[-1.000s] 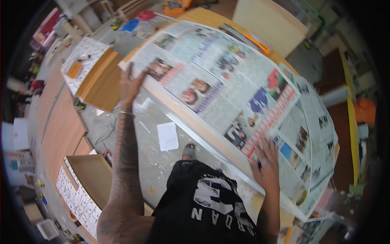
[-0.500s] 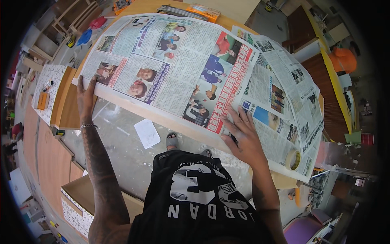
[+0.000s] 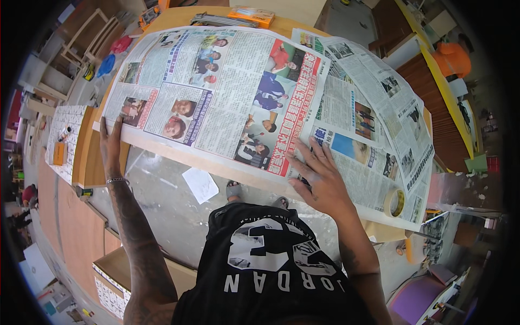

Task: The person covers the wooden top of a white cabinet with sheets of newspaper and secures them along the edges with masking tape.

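Observation:
Overlapping newspaper sheets cover a light wooden tabletop. My left hand rests at the near left corner of the large sheet, two fingers stretched out on the paper; its thumb is hard to make out. Flat on the paper near the red headline strip lies my right hand, with its fingers spread. Neither hand grips anything. A roll of tape lies on the newspaper to the right of my right hand. Several more sheets fan out over the right end of the table.
At the table's far edge lie an orange box and metal strips. A white patterned panel with a small orange box stands at the left. Below, a white paper sheet lies on the floor near my feet.
The whole view has shifted slightly, so the newspaper sits a little further left in the picture. Both hands stay at about the same spots on the paper.

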Action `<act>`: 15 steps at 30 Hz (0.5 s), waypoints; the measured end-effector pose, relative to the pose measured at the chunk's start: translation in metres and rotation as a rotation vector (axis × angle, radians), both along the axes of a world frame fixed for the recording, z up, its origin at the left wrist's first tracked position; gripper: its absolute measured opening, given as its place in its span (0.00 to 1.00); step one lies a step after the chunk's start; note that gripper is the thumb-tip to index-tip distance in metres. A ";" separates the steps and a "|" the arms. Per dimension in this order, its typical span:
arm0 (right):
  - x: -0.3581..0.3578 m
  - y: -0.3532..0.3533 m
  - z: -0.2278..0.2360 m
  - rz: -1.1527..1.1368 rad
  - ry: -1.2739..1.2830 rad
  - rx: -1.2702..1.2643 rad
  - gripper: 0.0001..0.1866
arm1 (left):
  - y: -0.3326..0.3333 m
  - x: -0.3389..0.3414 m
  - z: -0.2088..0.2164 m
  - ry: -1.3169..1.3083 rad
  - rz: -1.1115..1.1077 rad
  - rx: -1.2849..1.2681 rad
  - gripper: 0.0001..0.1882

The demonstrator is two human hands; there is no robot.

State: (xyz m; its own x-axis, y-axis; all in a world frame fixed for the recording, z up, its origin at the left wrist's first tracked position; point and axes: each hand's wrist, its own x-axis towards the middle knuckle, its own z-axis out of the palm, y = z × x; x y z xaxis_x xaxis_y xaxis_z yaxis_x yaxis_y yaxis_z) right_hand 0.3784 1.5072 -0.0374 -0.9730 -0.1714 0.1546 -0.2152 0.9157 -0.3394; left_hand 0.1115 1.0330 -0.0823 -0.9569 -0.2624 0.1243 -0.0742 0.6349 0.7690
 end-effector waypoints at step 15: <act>0.000 0.011 0.001 0.020 -0.019 -0.016 0.25 | 0.010 0.002 0.006 -0.012 -0.035 0.052 0.49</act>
